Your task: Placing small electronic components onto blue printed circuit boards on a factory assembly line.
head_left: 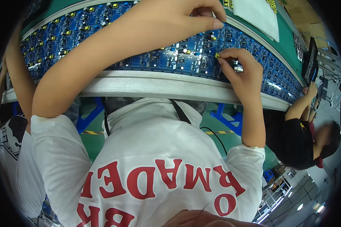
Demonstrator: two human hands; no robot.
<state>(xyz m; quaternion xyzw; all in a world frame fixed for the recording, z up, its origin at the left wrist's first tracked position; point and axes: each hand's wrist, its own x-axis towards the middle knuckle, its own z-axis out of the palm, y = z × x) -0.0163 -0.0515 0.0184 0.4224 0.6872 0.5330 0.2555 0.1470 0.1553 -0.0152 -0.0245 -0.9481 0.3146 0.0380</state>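
Blue circuit boards (pixel 147 62) lie side by side in a long row in front of me. My right hand (pixel 244 70) pinches a small yellow-and-black component, which looks like a transformer (pixel 217 55), between thumb and forefinger just over a board. Farther off, my left hand (pixel 202 17) reaches across the boards with its thumb and fingers drawn together. Whatever those fingertips hold, if anything, is too small to make out; a blue part shows close by them. Yellow transformers (pixel 87 28) sit on many boards at the left, beside small blue and silver parts.
A pale metal rail (pixel 151 85) runs along the near side of the boards. Beyond them, a white foam sheet (pixel 255 17) with yellow parts rests on a green surface (pixel 288 41). Other people stand at the left and at the right (pixel 297 142), arms over the line.
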